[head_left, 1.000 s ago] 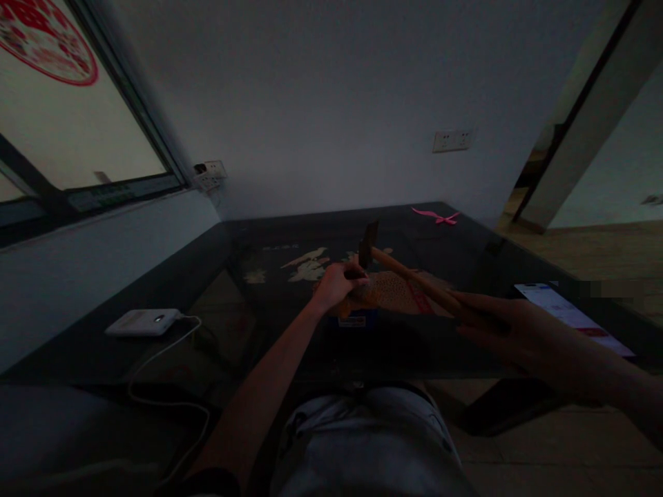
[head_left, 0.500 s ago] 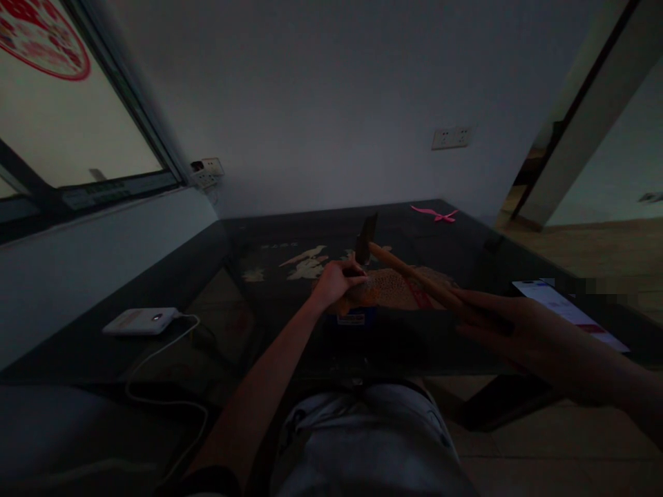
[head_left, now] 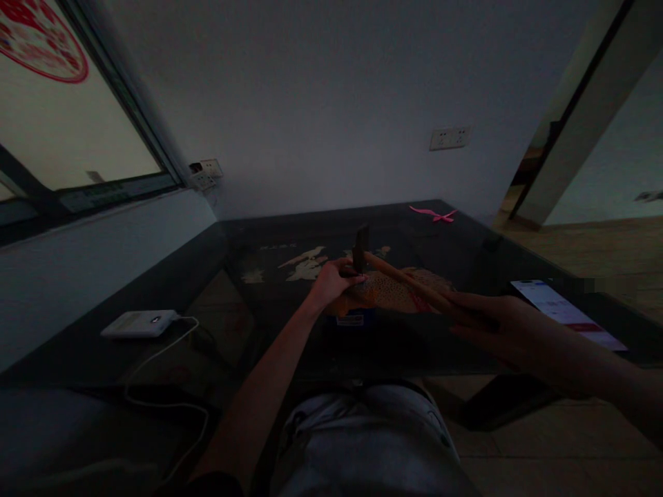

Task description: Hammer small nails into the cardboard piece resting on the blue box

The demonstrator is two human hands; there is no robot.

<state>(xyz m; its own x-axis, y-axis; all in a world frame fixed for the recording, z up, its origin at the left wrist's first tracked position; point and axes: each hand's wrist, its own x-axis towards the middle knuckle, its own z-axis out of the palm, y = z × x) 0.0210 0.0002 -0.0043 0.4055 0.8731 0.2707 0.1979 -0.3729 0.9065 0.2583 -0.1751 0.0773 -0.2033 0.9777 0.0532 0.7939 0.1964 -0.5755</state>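
Note:
My right hand (head_left: pixel 487 324) grips the wooden handle of a hammer (head_left: pixel 401 279), whose dark metal head points down near the fingers of my other hand. My left hand (head_left: pixel 334 279) is closed in a pinch just under the hammer head, on something too small to make out. Beneath both lies an orange-brown speckled object (head_left: pixel 394 290) with a red band, on a dark glass table (head_left: pixel 259 331). A small blue-and-white label sits at its near edge.
A lit phone (head_left: pixel 567 314) lies at the table's right edge. A white power bank (head_left: pixel 139 323) with a white cable lies at the left. A pink strip (head_left: pixel 435 215) lies at the far side. Pale decorations show under the glass. A window is at left, a doorway at right.
The hammer head has come down and a little left, closer to my left hand's fingers. My left hand has stayed in place on the speckled object.

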